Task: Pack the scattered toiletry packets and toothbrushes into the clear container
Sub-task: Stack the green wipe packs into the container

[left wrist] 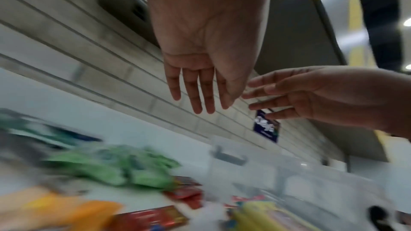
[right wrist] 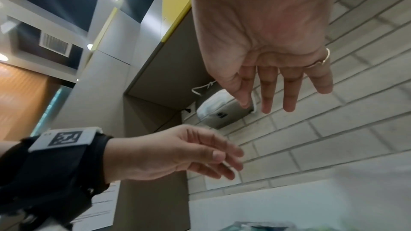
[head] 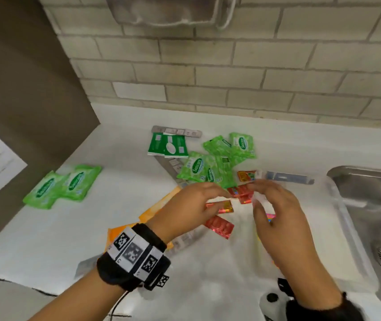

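Both my hands hover over table (head: 45, 239), fingers spread, holding nothing. Red packets (head: 219, 225) lie directly beneath, between left hand (head: 191, 205) and right hand (head: 277, 218); left nearer. Clear container (left wrist: 278, 168) just right of right hand. Green packets (head: 217, 163) beyond fingertips.

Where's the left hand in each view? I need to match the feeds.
Head: left hand centre, over red packets.
Left wrist: top centre, fingers down.
Right wrist: lower left, beside its black wristband.
Shared landmark: tile wall.
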The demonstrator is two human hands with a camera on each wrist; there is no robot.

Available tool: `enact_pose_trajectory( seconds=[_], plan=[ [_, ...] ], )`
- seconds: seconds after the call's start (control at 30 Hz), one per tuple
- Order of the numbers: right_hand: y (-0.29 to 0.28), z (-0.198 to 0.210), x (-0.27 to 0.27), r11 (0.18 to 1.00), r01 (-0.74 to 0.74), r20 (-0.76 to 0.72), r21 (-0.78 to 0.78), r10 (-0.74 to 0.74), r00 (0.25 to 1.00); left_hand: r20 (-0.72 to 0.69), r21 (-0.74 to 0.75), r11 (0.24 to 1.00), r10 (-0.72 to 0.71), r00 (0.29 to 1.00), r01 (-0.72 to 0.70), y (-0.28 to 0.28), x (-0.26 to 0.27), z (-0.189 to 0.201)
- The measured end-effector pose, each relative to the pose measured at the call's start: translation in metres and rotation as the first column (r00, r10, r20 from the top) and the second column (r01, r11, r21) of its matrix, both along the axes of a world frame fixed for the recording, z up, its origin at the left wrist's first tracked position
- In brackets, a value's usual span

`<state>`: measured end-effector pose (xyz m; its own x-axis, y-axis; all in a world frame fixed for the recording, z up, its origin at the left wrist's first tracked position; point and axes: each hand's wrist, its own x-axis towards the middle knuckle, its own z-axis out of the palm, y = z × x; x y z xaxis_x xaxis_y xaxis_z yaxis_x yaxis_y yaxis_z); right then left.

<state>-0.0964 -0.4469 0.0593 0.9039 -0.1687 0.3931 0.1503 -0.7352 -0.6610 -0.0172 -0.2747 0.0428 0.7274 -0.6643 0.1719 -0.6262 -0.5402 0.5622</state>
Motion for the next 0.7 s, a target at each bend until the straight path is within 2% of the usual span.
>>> enact_pose_trajectory(
  seconds=[0.17,0.23,0.3,0.37,0.43,0.5,0.53,0.7],
  plan=[
    [0.071,-0.022,0.048,0.992,-0.130,-0.128,0.006,0.130,0.983,-0.144,-0.029,0.934,0.348,0.926,-0.355,0.113,0.019,-0.023],
    [0.093,-0.037,0.067,0.983,-0.180,-0.218,-0.020,0.172,0.961,-0.182,-0.017,0.897,0.431,0.884,-0.442,0.146,0.024,-0.031],
    [0.110,-0.053,0.083,0.974,-0.211,-0.309,-0.085,0.175,0.935,-0.238,0.032,0.882,0.463,0.854,-0.470,0.174,0.026,-0.041],
    [0.121,-0.067,0.096,0.962,-0.227,-0.377,-0.149,0.157,0.913,-0.329,0.137,0.920,0.392,0.859,-0.368,0.193,0.023,-0.053],
    [0.126,-0.076,0.104,0.960,-0.228,-0.428,-0.164,0.139,0.893,-0.416,0.248,0.957,0.242,0.877,-0.147,0.201,0.017,-0.070],
    [0.128,-0.081,0.111,0.965,-0.213,-0.455,-0.156,0.122,0.882,-0.407,0.375,0.924,0.094,0.908,0.073,0.202,0.011,-0.091],
    [0.128,-0.083,0.115,0.967,-0.200,-0.465,-0.156,0.107,0.879,-0.388,0.416,0.900,0.044,0.921,0.132,0.202,0.010,-0.101],
    [0.116,-0.084,0.127,0.971,-0.117,-0.507,-0.207,-0.005,0.862,-0.365,0.517,0.838,0.031,0.931,0.175,0.207,0.034,-0.120]
  ],
)
